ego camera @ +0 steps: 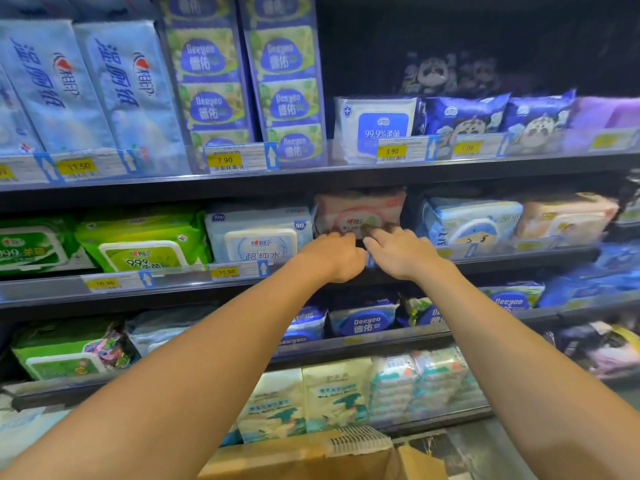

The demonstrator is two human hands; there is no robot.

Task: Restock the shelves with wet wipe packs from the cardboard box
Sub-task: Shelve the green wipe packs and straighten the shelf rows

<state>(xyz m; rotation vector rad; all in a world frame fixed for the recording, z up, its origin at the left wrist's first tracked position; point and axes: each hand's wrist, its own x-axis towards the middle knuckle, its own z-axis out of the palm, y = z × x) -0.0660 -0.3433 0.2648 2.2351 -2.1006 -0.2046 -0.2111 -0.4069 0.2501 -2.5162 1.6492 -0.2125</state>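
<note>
Hands first: both are up at the middle shelf [173,284], side by side and nearly touching each other, right in front of a pink wet wipe pack [360,209]. The left hand [332,254] has its fingers curled in at the pack's lower left edge, but honestly I can't tell if it's actually got hold of the pack or is just bunched up against it. The right hand [403,252] is looser, with its fingers stretched forward and the tips lying on the front of the pack near the lid label, so touching rather than grasping.

The pink pack sits on that middle shelf, tucked up close under the shelf above, between a blue-white pack [258,233] on its left and a light blue pack with a cartoon face [471,221] on its right. Further left are two green packs [142,237]. A yellow price tag reading 11.50 [227,272] hangs on the shelf rail just left of the left hand.

The cardboard box [304,459] is down at the bottom of the view, below both forearms, flaps open; what's inside isn't visible.
</note>
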